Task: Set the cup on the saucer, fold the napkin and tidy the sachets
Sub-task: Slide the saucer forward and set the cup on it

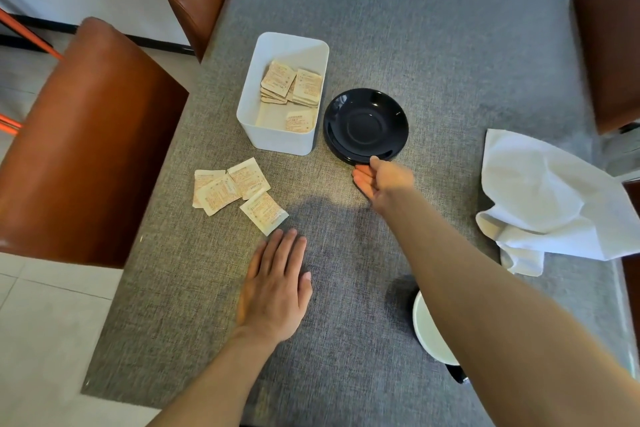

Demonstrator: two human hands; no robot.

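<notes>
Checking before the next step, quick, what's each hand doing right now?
Left hand: open, flat on the table, holding nothing.
Right hand: pinching the near rim of the saucer.

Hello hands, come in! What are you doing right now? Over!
Right hand pinching near rim of black saucer. Left hand flat on table, empty. Cup not on saucer yet. Nothing blocking.

Woven cloth, gloss and paper

The surface (433, 55) wears grey, coarse-woven matt cloth; the dark saucer (365, 125) is glossy and smooth, the white bin (277, 140) looks like matt plastic, the sachets (235, 189) printed paper, the napkin (543, 198) soft crumpled white cloth, and the chairs (86, 135) smooth brown leather-like upholstery.
</notes>
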